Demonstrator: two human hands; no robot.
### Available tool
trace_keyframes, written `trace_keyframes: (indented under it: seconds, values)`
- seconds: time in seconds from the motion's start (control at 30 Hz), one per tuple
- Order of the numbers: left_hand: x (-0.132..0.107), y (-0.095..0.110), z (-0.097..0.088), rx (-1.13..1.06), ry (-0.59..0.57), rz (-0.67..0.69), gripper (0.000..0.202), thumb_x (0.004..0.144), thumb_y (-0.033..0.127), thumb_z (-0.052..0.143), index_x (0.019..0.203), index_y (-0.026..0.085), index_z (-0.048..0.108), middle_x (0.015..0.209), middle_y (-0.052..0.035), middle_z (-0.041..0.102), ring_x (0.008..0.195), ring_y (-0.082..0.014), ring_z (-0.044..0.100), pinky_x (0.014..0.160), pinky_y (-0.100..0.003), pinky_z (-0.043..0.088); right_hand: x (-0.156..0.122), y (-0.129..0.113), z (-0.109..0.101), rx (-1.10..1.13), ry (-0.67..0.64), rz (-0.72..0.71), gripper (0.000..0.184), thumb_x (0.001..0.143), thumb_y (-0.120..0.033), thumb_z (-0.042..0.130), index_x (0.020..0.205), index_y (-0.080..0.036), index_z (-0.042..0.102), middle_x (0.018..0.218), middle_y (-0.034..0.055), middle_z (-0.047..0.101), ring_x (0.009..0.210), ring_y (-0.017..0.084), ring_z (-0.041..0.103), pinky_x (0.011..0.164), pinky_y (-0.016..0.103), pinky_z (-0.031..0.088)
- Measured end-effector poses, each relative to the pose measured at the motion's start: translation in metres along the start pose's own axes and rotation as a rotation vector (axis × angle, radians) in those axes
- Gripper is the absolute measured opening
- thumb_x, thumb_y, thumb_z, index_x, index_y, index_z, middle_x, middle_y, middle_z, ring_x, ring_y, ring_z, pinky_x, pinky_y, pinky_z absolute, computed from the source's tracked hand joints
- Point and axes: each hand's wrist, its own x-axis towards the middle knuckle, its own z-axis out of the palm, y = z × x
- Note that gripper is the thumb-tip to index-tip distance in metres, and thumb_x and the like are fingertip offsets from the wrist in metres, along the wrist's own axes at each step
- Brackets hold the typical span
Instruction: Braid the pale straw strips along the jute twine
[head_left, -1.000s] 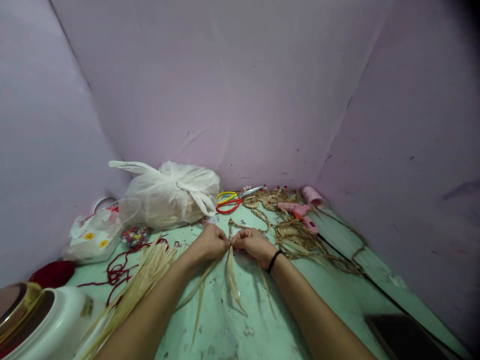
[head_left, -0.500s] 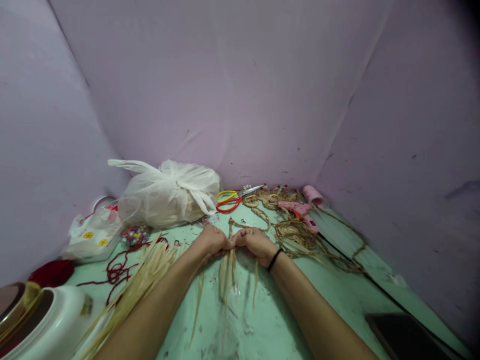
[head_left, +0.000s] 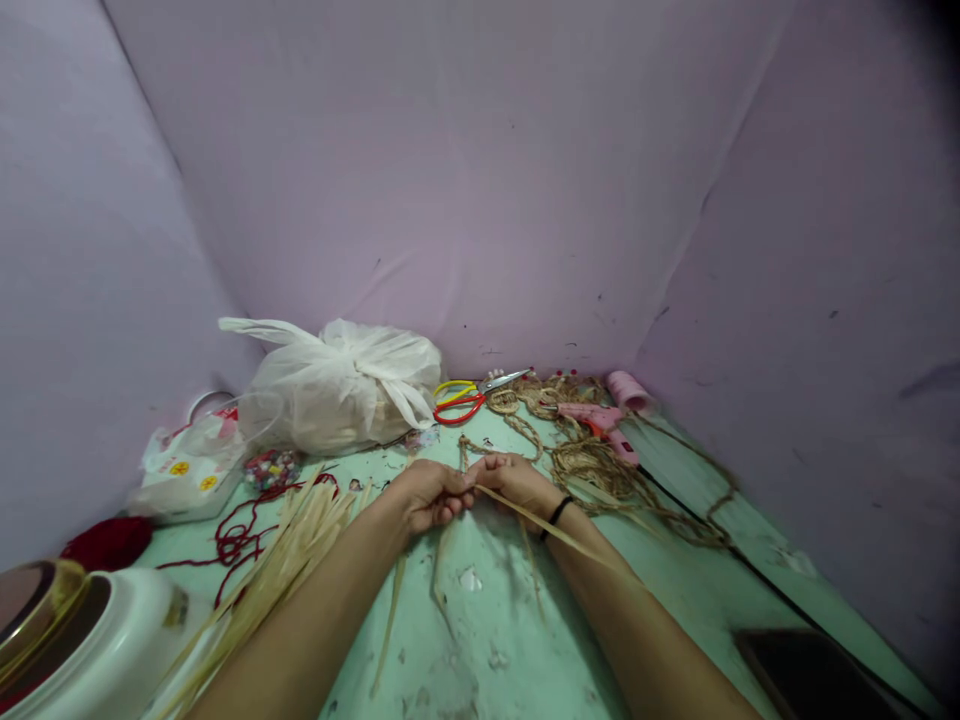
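My left hand (head_left: 426,494) and my right hand (head_left: 512,478) meet over the green table (head_left: 675,580), both pinched on a bunch of dry straw strips (head_left: 450,555). One strip (head_left: 559,533) slants out to the right across my right wrist, which wears a black band. Other strips hang down toward me beneath the hands. A thin braided piece (head_left: 462,452) runs away from the fingers toward the back.
A pile of loose straw (head_left: 281,565) lies left, with red yarn (head_left: 232,540) beside it. A tied white plastic bag (head_left: 341,385), red-and-yellow scissors (head_left: 465,398), a pink glue gun (head_left: 596,420), tangled jute cord (head_left: 600,470), a white jar (head_left: 82,640) and a dark phone (head_left: 810,675) surround.
My hands have dropped slightly and the left fingers have turned. One strip has swung out to the right over my right forearm; the hanging strips have shifted.
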Motion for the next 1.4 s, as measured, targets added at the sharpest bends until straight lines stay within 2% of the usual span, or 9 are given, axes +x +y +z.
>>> trace_keyframes:
  seconds: [0.1,0.2,0.37,0.53,0.7,0.9,1.0,1.23,1.4]
  values:
    - [0.0,0.003,-0.009,-0.077,-0.071,-0.093,0.01,0.069,0.011,0.056,0.061,0.008,0.053,0.048,-0.0006,0.053,0.036,-0.0025,0.044,0.035,-0.011,0.033,0.001,0.003,-0.003,-0.012,0.019,-0.011,0.007,0.06,-0.014,0.056,0.054,-0.014,0.057,0.042,-0.005,0.05,0.034,0.004,0.029,0.038,0.019,0.019]
    - [-0.003,0.006,-0.014,-0.072,-0.093,-0.086,0.004,0.067,0.006,0.054,0.064,0.006,0.057,0.051,-0.0018,0.055,0.039,-0.0036,0.047,0.038,-0.012,0.037,0.003,0.005,-0.005,-0.019,0.043,-0.017,0.008,0.061,-0.016,0.057,0.053,-0.014,0.056,0.041,-0.006,0.047,0.034,0.003,0.027,0.038,0.02,0.018]
    - [-0.001,0.003,-0.009,0.104,0.064,0.035,0.01,0.061,0.012,0.055,0.053,0.011,0.05,0.041,0.002,0.048,0.03,-0.0039,0.037,0.029,-0.014,0.024,0.002,0.005,-0.002,-0.031,0.057,-0.033,0.01,0.06,-0.016,0.058,0.051,-0.014,0.054,0.042,-0.005,0.049,0.037,0.004,0.03,0.04,0.019,0.022]
    - [0.002,0.0,-0.006,0.195,0.1,0.12,0.007,0.056,0.018,0.054,0.052,0.013,0.052,0.039,0.0036,0.046,0.027,-0.0028,0.026,0.028,-0.017,0.012,-0.001,0.004,0.002,0.07,0.031,-0.012,0.004,0.058,-0.013,0.056,0.055,-0.014,0.054,0.047,-0.0018,0.056,0.041,0.007,0.041,0.044,0.019,0.029]
    - [-0.003,0.002,-0.003,0.24,0.167,0.185,0.008,0.052,0.02,0.056,0.052,0.012,0.054,0.032,0.0068,0.037,0.026,-0.0031,0.022,0.03,-0.019,0.011,-0.001,0.004,-0.001,0.051,0.024,-0.001,0.005,0.057,-0.015,0.057,0.053,-0.014,0.055,0.045,-0.0022,0.054,0.039,0.006,0.038,0.042,0.019,0.027]
    - [-0.007,0.003,-0.007,0.231,0.06,0.179,0.015,0.051,0.026,0.058,0.055,0.012,0.054,0.038,0.006,0.04,0.029,-0.0021,0.025,0.031,-0.018,0.01,0.002,0.007,-0.002,-0.064,0.015,-0.081,0.013,0.058,-0.018,0.057,0.046,-0.013,0.055,0.039,-0.0037,0.047,0.039,0.005,0.032,0.042,0.019,0.022]
    - [-0.006,0.004,-0.005,0.217,0.127,0.154,0.011,0.052,0.022,0.055,0.05,0.014,0.049,0.035,0.0071,0.035,0.028,-0.0017,0.019,0.032,-0.018,0.008,0.002,0.008,0.002,-0.085,0.018,-0.105,0.012,0.059,-0.018,0.056,0.048,-0.014,0.055,0.044,-0.0022,0.052,0.04,0.005,0.035,0.042,0.019,0.024]
    - [-0.005,0.004,0.004,0.214,0.248,0.138,0.017,0.048,0.013,0.051,0.042,0.016,0.036,0.031,0.0084,0.027,0.028,-0.0016,0.018,0.032,-0.017,0.009,-0.001,0.002,-0.001,-0.458,0.25,-0.09,0.013,0.056,-0.019,0.061,0.046,-0.014,0.055,0.039,-0.0043,0.042,0.039,0.005,0.031,0.04,0.02,0.022]
    - [-0.006,0.004,0.009,0.23,0.291,0.175,0.018,0.046,0.009,0.052,0.041,0.016,0.036,0.031,0.0078,0.03,0.029,-0.0016,0.02,0.032,-0.017,0.012,-0.012,-0.009,0.001,-0.498,0.272,0.029,0.016,0.055,-0.014,0.057,0.04,-0.015,0.051,0.033,-0.0033,0.038,0.032,0.006,0.031,0.036,0.022,0.022]
